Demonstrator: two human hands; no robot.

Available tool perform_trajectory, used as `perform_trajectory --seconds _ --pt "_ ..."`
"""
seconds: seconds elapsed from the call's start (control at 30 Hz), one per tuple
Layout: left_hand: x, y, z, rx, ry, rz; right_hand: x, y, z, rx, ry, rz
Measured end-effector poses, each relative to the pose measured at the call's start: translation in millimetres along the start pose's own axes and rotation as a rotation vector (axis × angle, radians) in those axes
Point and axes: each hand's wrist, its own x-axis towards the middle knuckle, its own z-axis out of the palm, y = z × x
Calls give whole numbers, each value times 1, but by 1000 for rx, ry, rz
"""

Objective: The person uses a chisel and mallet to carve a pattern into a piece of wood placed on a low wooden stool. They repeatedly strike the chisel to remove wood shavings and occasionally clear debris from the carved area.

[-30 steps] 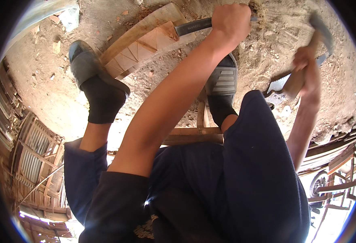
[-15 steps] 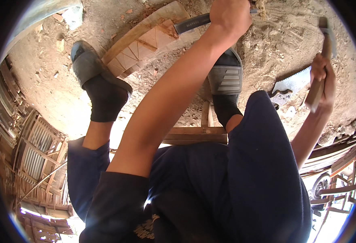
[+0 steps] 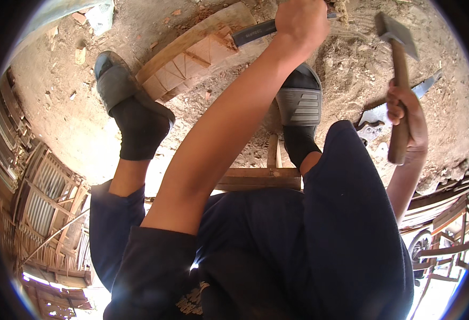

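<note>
My left hand [image 3: 302, 24] is wrapped around a dark metal chisel [image 3: 254, 33]. The chisel's blade end meets the notched edge of a curved wooden board [image 3: 192, 50], which lies on the ground and has pencil-like lines and cut notches along its side. Off to the right, my right hand [image 3: 406, 114] grips the wooden handle of a hammer [image 3: 399, 69]. Its broad metal head is raised at the top, apart from the chisel. Behind the hammer, a handsaw [image 3: 375, 114] rests on the dirt, partly hidden by my right hand.
My sandalled left foot [image 3: 120, 88] stands by the board's near end, and the right foot [image 3: 300, 101] is below the chisel. I sit on a low wooden stool [image 3: 258, 178]. Wood and corrugated sheets [image 3: 48, 186] lean at the left; a wheel [image 3: 420, 245] shows at the right.
My right hand has swung the hammer leftward, and its head now shows broadside. More of the saw's blade is visible. The left hand and chisel stay nearly where they were.
</note>
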Motion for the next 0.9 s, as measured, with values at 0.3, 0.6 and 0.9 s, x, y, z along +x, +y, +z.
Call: perform_trajectory --seconds 0.3,0.6,0.9 --pt "-3 2 -7 -47 48 30 14 2 27 -264 81 -122" --pt "-12 7 -32 -113 5 -56 1 14 35 -101 -96 67" --pt "-38 -55 -140 -1269 317 -395 18 56 5 55 3 95"
